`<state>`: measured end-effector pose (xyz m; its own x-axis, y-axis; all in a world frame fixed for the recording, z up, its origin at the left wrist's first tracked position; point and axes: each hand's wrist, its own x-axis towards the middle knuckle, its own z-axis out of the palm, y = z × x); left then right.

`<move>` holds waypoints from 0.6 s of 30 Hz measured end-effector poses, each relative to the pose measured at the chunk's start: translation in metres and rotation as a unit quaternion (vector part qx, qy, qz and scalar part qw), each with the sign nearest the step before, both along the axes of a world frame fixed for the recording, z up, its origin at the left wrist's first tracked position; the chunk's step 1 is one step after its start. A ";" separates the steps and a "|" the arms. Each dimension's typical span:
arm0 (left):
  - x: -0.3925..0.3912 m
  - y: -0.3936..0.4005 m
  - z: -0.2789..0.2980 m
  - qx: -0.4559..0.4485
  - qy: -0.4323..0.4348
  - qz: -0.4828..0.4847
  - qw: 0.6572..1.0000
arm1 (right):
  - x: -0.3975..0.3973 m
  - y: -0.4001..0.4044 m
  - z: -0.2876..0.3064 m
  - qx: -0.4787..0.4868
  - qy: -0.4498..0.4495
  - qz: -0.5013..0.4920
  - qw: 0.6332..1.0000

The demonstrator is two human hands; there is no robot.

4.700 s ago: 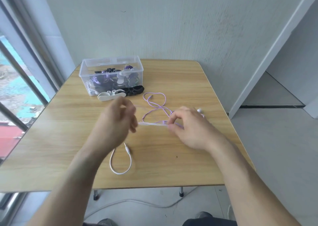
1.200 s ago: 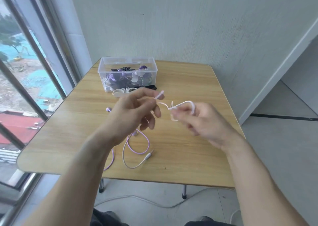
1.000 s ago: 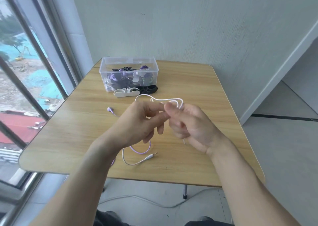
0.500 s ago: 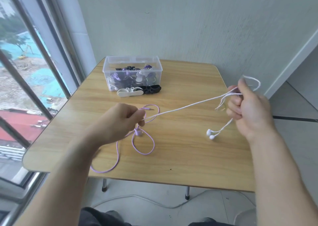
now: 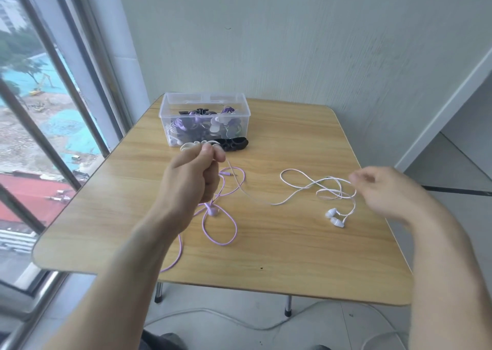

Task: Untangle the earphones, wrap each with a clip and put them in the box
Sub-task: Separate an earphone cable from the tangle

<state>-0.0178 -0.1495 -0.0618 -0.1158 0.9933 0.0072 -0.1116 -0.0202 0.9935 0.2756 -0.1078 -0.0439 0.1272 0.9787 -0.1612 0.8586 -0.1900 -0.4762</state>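
While the left hand [image 5: 195, 179] pinches one end of the thin white earphone cord [image 5: 298, 190], the blurry right hand [image 5: 383, 190] hangs loose, holding nothing. That cord runs sideways across the wooden table [image 5: 292, 256], buds [image 5: 334, 218] nearest the right hand. Its purple twin [image 5: 221, 227] lies under the left.

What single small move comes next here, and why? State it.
Probably draw the left hand toward the white clip just beyond it. It pinches the plug end of the white earphones, which lie apart from the purple earphones, so untangling looks done. The blurred right hand seems to hold nothing.
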 end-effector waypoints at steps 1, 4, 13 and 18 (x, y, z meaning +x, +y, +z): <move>0.006 -0.001 0.000 0.014 -0.003 -0.014 1.000 | -0.002 -0.002 0.001 0.028 0.000 -0.007 1.000; 0.024 -0.005 -0.002 0.015 -0.009 -0.122 0.992 | -0.023 -0.007 0.002 0.176 0.089 0.098 0.976; 0.035 -0.006 -0.006 0.027 -0.064 -0.296 0.953 | -0.088 -0.019 -0.020 0.017 0.454 0.234 0.859; 0.030 -0.006 -0.001 -0.035 -0.141 -0.326 0.934 | -0.087 -0.017 -0.024 0.014 0.452 0.224 0.864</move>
<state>0.0126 -0.1556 -0.0627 0.5261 0.8504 0.0008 -0.3359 0.2070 0.9189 0.1890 -0.1252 -0.0680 -0.4297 0.9025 0.0279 0.1185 0.0870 -0.9891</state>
